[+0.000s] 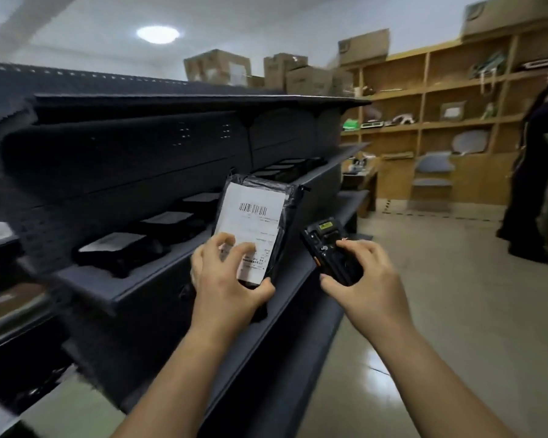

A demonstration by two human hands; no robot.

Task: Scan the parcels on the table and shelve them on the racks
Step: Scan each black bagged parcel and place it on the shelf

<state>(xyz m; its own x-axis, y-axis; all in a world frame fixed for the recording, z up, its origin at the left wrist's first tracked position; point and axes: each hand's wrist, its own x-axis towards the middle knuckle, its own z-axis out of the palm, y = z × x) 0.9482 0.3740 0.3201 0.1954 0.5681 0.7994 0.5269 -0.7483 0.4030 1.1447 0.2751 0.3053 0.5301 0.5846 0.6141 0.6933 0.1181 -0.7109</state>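
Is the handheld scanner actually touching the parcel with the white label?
Apart. The head view shows a strip of shelf between the scanner in the right hand and the parcel in the left hand.

Parcel label [250,222] print illegibly small.

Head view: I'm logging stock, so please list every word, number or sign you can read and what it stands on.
Nothing here reads clearly.
On the shipping label of the black parcel: a barcode and small print, too blurred.
On the handheld scanner: a yellow sticker, too small.
On the cardboard boxes atop the rack: labels, blurred.
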